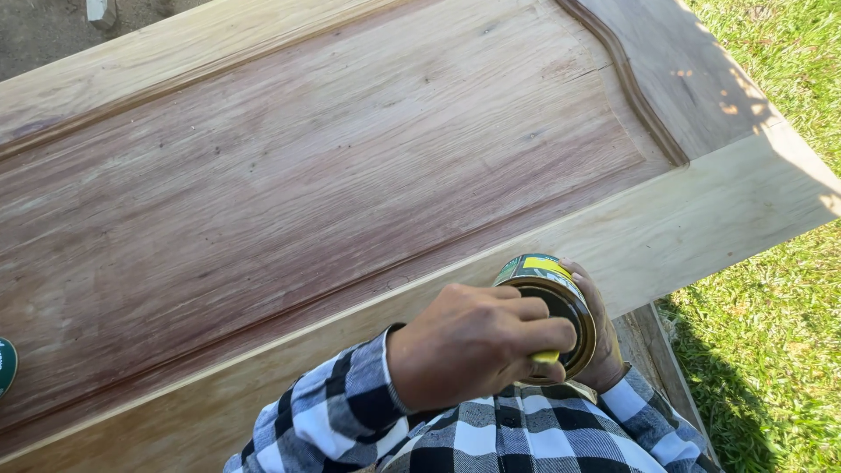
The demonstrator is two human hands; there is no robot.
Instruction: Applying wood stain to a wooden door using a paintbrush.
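- Left hand (477,342), at 7 o'clock of the paint tin (547,307), pinched a yellow tool (545,356) against its lid.
- Right hand (600,337) cupped the tin's side: rigid, probably hefty, slick metal.

A large unfinished wooden door panel (333,175) with reddish grain lies flat and carries everything. Its pale plank frame (701,219) runs along the near and right sides, and a curved moulding is at the far right. At the left edge, a small green round object (5,366) rests on it, mostly cut off. Green grass (771,350) is on the right.
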